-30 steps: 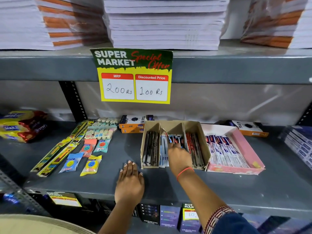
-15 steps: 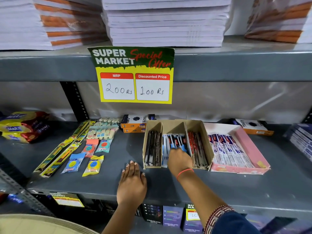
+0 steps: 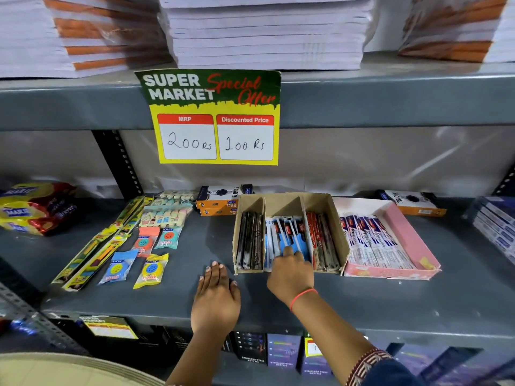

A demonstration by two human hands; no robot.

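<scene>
A brown cardboard box (image 3: 337,229) with three compartments stands on the grey shelf (image 3: 390,305). It holds black pens (image 3: 250,240) on the left, blue pens (image 3: 289,232) in the middle and red pens (image 3: 320,240) on the right. My right hand (image 3: 291,274) reaches into the middle compartment from the front, and its fingertips touch the near ends of the blue pens. My left hand (image 3: 216,299) lies flat on the shelf, fingers straight, just left of the box's front corner.
A pink tray (image 3: 415,240) of packed pens adjoins the box on the right. Eraser packets (image 3: 150,270) and long yellow packs (image 3: 94,252) lie to the left, with biscuit packs (image 3: 33,207) beyond. A price sign (image 3: 214,118) hangs from the upper shelf, which carries notebook stacks (image 3: 264,32).
My right hand has drawn back toward the front of the middle compartment, and the pen that stuck up beside it now lies among the blue pens. My left hand stays flat on the shelf.
</scene>
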